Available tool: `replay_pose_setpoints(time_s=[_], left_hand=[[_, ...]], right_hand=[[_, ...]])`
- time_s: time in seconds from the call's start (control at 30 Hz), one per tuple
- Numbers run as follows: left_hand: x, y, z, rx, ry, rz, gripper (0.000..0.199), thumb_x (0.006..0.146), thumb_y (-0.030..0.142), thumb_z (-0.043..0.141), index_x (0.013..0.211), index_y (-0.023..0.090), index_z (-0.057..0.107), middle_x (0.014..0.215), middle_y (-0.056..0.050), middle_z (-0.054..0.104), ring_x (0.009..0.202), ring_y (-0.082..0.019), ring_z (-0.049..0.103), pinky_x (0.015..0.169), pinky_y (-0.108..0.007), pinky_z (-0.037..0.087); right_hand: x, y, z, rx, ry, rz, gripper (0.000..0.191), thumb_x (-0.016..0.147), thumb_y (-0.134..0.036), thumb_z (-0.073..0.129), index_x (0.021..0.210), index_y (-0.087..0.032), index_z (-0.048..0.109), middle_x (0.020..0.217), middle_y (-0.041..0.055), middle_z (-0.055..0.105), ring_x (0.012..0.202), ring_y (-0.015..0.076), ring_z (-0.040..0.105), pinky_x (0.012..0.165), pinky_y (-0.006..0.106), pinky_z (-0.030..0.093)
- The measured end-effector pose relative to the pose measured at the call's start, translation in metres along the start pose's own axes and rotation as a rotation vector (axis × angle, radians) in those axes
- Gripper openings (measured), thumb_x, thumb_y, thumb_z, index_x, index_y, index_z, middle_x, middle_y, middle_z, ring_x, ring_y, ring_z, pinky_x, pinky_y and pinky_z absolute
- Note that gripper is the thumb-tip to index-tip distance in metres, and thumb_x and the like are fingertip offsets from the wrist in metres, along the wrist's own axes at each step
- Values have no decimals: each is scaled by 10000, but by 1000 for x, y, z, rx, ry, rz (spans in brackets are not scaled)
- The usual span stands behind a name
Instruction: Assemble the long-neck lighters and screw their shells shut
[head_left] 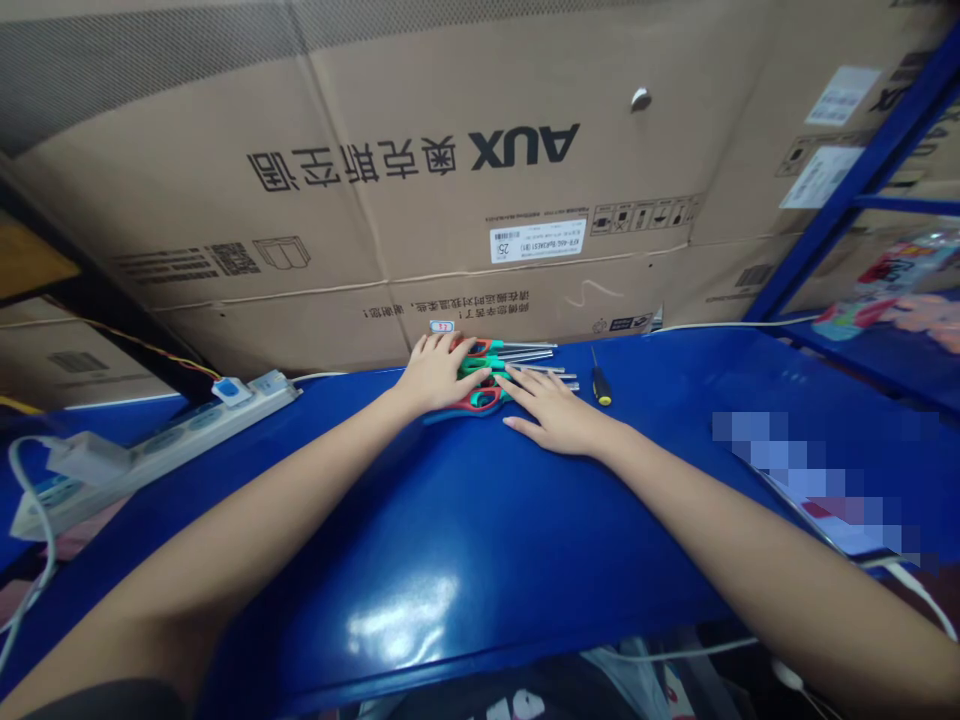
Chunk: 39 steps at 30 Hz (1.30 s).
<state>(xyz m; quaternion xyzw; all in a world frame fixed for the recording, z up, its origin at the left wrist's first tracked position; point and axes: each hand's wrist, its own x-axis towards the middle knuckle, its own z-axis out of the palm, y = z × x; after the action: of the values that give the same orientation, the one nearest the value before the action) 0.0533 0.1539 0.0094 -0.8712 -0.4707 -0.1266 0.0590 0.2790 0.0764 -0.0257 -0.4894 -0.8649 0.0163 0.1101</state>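
Several half-hidden, bright-handled tools [491, 364] lie on the bench [480, 520] under the left hand [435, 376] and right hand [559, 412]; whether either hand grasps any cannot be told.

Mid-frame, on the smooth blue tabletop [465, 510], your left hand [435, 375] lies over the left end of a bunch of orange-and-green-handled metal tools [491, 364]; your right hand [553, 408] lies over its near right side. Just right of the bunch is a slim black-and-yellow screwdriver [601, 386]. Behind, brown printed cardboard [420, 235] fills the upper frame, a small white card [442, 327] before it, just beyond your left fingers. A long white plastic power strip [176, 442] sits at left; a flat, pixelated device [832, 505] at lower right.
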Motion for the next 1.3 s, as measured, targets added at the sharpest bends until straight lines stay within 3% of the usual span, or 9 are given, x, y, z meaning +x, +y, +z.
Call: replay_pose_setpoints(time_s=[0.13,0.27,0.4,0.5,0.6,0.77,0.93,1.13,1.3], left_hand=[[4,4,6,31,-42,-42,710,979,655,410,1538,225,486,1541,-147,487,1435,-398,387,1185,-553,313],[-11,28,5,66,-75,-61,749,970,676,417,1572,231,441,1461,-154,560,1346,-406,474,1127,-565,362],[-36,60,0,92,-93,-130,765,1007,624,371,1616,162,345,1506,-205,521,1383,-418,457,1156,-571,329],[-50,71,-4,91,-136,-175,758,1028,593,328,1629,131,308,1588,-232,435,1452,-448,397,1197,-623,255],[-52,65,-4,64,-198,-193,822,1009,675,309,1648,161,256,1673,-212,303,1546,-434,272,1244,-620,183],[-35,45,5,-9,-285,-254,991,920,847,231,1660,188,205,1724,-171,125,1598,-401,99,1277,-609,118],[-29,45,9,-63,-281,-278,988,944,815,245,1652,126,217,1715,-206,57,1593,-415,25,1272,-631,79],[-62,54,2,-124,-269,-96,715,1042,627,284,1647,248,254,1730,-102,55,1602,-358,7,1270,-649,64],[-98,58,-1,-134,-124,43,616,1071,488,313,1614,199,343,1725,-117,138,1612,-333,77,1264,-681,37]], right_hand=[[0,4,-8,19,-27,8,644,1025,-465,497,1592,-173,406,1639,189,383,1499,390,358,1215,610,303],[-5,4,-24,56,-67,-4,492,1006,-378,540,1459,-185,562,1429,185,576,1310,355,541,1085,550,465],[-12,-2,-30,85,-157,-12,512,951,-326,603,1434,-160,574,1392,219,563,1308,384,539,1064,561,476],[-16,-8,-31,112,-207,-24,666,902,-465,671,1469,-148,525,1476,241,492,1396,420,468,1111,585,438],[-17,-14,-31,148,-230,-41,913,756,-632,782,1457,-123,492,1515,247,457,1446,428,416,1150,570,417],[-12,-20,-26,167,-152,-14,728,851,-674,673,1296,-113,545,1352,216,549,1301,373,541,1092,522,476],[-10,-19,-24,138,-123,-11,742,841,-666,697,1308,-107,556,1382,231,535,1322,397,514,1121,559,438],[-14,-19,-30,152,-197,-21,870,829,-775,620,1392,-116,549,1532,260,436,1449,434,407,1171,588,385],[-18,-31,-42,139,-209,-66,592,836,-661,708,1160,-169,652,1352,202,543,1291,369,537,1081,506,481]])
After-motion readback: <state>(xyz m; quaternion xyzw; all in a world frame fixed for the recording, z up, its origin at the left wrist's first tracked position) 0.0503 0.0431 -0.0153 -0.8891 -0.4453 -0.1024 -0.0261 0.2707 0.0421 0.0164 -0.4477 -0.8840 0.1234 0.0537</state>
